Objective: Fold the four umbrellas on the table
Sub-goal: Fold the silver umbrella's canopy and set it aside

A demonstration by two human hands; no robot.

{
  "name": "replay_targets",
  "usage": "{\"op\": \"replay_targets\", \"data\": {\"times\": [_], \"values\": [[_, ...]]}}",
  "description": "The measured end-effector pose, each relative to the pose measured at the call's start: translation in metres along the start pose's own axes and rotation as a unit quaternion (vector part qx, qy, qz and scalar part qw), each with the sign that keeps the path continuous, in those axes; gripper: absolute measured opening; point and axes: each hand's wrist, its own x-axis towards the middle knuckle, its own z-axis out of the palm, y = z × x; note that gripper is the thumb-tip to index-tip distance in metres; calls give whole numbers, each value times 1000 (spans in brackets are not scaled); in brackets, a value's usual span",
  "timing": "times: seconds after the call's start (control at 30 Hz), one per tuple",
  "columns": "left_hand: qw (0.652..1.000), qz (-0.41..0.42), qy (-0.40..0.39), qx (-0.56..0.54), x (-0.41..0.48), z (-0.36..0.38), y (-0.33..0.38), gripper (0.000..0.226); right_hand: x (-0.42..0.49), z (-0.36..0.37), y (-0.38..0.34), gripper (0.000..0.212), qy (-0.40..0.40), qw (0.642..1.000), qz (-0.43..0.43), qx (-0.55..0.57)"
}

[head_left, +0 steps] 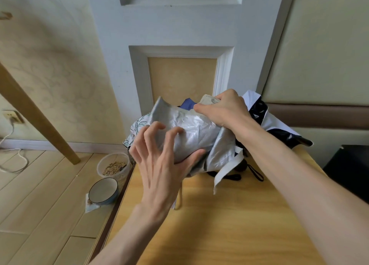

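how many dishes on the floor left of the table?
2. A clear plastic tub holding grain-like bits stands by the far left corner of the table; a blue-rimmed bowl sits just nearer the camera. The table may hide more.

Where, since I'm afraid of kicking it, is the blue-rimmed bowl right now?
Head view, lower left: the bowl sits on the floor beside the left edge of the wooden table, nearer the camera than the clear tub.

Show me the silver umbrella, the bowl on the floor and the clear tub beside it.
silver umbrella (196, 130): head view, middle of its crumpled canopy.
bowl (102, 191): head view, its pale inside.
clear tub (101, 166): head view, its left wall.
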Motion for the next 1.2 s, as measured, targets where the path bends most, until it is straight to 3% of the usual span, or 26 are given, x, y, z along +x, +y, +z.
{"op": "replay_targets", "data": {"times": [0.13,0.3,0.43,0.57,0.63,0.7,0.8,0.87,1.03,1.1,1.2], "values": [[998,25,1,54,-3,5,-3,49,-3,-3,3,32,-2,1000,10,1],[998,12,-60,-30,-2,7,1,46,-6,-1,9,32,12,1000,19,19],[988,-55,-123,-75,-4,1,7,55,-11,1,11,51,16,998,19,58],[965,-32,-238,-109,-7,4,2,90,-16,1,10,58,-24,997,3,80],[943,-53,-279,-173,-4,3,-2,93,-18,1,8,60,-52,995,-17,81],[907,-95,-302,-277,-2,2,-3,82,-16,1,9,62,-62,994,-29,89],[840,-204,-304,-400,0,4,4,45,-15,2,11,66,-78,989,-47,115],[826,-226,-304,-417,3,4,7,31,-15,3,8,69,-99,986,-73,111],[825,-290,-218,-433,13,-7,6,17,-17,-10,18,50,-212,963,-70,153],[803,-339,-182,-456,17,-10,2,18,-22,-16,32,66,-203,964,-93,145],[772,-384,-167,-477,23,-17,-1,25,-30,-12,58,51,-189,962,-138,139]]}}
